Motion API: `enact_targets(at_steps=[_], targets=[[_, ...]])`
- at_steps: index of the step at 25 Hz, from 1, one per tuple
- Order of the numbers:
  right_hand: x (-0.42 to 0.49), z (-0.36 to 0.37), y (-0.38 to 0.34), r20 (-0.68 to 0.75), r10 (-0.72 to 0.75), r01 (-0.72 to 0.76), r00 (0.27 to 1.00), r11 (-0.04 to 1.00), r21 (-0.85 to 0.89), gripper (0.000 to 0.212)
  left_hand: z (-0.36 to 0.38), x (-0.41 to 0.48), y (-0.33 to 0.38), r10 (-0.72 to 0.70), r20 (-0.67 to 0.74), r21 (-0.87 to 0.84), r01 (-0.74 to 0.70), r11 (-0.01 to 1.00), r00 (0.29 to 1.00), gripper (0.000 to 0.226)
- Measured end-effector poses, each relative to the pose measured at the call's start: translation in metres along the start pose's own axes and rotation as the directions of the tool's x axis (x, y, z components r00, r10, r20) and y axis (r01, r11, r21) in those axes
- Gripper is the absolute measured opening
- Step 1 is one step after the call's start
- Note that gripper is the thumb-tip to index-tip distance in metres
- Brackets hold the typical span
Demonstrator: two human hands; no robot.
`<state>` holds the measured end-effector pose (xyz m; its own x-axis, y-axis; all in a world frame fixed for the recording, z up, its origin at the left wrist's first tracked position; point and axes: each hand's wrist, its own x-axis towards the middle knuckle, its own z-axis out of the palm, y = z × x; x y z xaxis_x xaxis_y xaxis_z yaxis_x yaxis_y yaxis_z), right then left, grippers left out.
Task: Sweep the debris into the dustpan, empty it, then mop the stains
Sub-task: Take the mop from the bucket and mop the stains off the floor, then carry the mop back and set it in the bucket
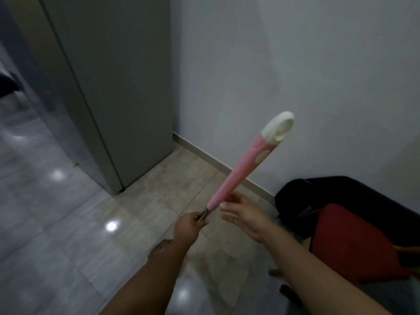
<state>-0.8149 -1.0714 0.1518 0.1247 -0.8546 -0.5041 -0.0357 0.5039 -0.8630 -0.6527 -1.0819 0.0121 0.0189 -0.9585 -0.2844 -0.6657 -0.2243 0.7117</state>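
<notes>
Holding one long tool by its pink plastic handle with cream cap (236,176), tilting up-right above the glossy pale tiled floor (68,223), near the corner where the grey door panel (118,98) is meeting the white wall (295,64). Left grip (191,223) clamping round the thin metal shaft (203,215) just below the pink sleeve. Right grip (243,215) hovering open, fingers straight, just beside the sleeve's lower end; contact unclear. Tool head sitting out of view, so cannot tell broom or mop. Judging: readying the tool, floor work not yet running. Next move probably needing the right grip wrapping the sleeve, then lowering the head to the floor. Counting: one handle, two hands, one black-and-red bag (352,235) at the floor's right edge, no dustpan, debris or stains showing.
</notes>
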Motion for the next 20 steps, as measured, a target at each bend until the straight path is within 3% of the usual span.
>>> enact_targets(at_steps=[2, 3, 7, 14, 20], targets=[[0.011, 0.013, -0.004, -0.047, -0.157, 0.136, 0.986, 0.943, -0.302, 0.043, 0.003, 0.005, 0.003, -0.03, -0.022, -0.074, 0.028, 0.997, 0.999, 0.025], [0.019, 0.021, -0.006, -0.112, -0.217, 0.162, 0.97, 0.915, -0.369, 0.045, 0.003, 0.01, 0.002, -0.035, -0.027, -0.101, 0.032, 0.994, 0.999, 0.023], [0.061, 0.054, -0.015, -0.236, -0.368, 0.24, 0.899, 0.867, -0.437, 0.033, -0.008, 0.04, -0.019, -0.012, -0.007, -0.103, 0.011, 0.995, 1.0, 0.028], [0.123, 0.111, -0.047, -0.115, -0.433, 0.331, 0.894, 0.811, -0.483, 0.025, -0.052, 0.1, -0.072, -0.062, 0.189, 0.029, 0.058, 0.998, 0.98, 0.04], [0.137, 0.156, -0.083, 0.049, -0.455, 0.424, 0.889, 0.78, -0.46, 0.015, -0.106, 0.101, -0.083, -0.031, 0.099, 0.001, 0.031, 1.0, 0.995, 0.037]])
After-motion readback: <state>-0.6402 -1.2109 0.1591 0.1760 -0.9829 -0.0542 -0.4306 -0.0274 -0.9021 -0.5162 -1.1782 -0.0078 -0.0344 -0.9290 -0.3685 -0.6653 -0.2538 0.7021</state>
